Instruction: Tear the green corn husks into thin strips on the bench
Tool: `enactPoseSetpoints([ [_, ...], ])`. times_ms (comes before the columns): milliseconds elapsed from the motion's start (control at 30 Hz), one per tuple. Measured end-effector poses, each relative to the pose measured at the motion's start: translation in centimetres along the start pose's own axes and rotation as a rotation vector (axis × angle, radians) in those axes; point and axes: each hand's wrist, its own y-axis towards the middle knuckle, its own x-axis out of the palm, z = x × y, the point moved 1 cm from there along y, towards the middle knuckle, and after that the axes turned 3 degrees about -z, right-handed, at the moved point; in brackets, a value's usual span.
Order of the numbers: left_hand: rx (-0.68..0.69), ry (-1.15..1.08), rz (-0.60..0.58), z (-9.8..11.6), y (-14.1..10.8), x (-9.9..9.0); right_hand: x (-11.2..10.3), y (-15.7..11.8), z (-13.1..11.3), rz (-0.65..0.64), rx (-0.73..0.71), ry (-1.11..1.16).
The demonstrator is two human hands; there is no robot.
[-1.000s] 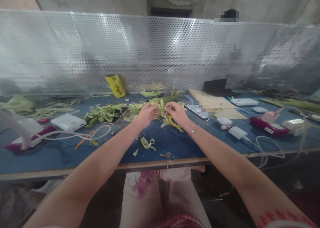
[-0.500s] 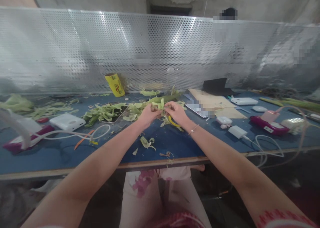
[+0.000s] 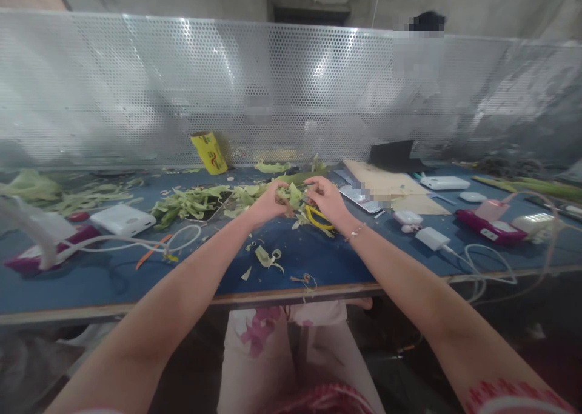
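My left hand [image 3: 271, 202] is closed around a small bunch of pale green husk [image 3: 295, 194], gripped between thumb and fingers above the table. Just to its right is my right hand [image 3: 328, 200], its fingers loosely curled and apart, the tips close beside the bunch. Whether they touch it is hard to see. Under the right hand lies a yellow loop-shaped thing [image 3: 321, 219], partly covered. Strips of green husk [image 3: 193, 202] are heaped to the left, partly over a dark phone-like slab [image 3: 217, 209]. A curled scrap [image 3: 264, 257] lies nearer me.
A yellow tube [image 3: 210, 153] leans by the perforated metal screen [image 3: 273, 86]. Cardboard [image 3: 422, 203] and a phone [image 3: 361, 199] lie right of my hands. White chargers [image 3: 431, 239], cables and purple power strips [image 3: 484, 227] line both sides. A person is beyond the screen.
My right hand has drawn slightly away to the right from the husk, its fingers loosening. The left hand has turned a little and keeps hold of the bunch.
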Motion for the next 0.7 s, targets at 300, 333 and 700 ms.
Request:
enactPoseSetpoints([
  [300,-0.061,-0.106,0.058,-0.5,0.1,1.1,1.1,0.0,0.9,-0.088,0.270,0.137],
  [333,-0.039,-0.090,0.054,-0.7,0.2,1.3,1.3,-0.1,0.9,-0.095,0.279,0.160],
  [700,0.016,-0.372,0.142,-0.4,0.0,3.6,1.7,-0.4,0.2,0.153,-0.085,-0.310],
])
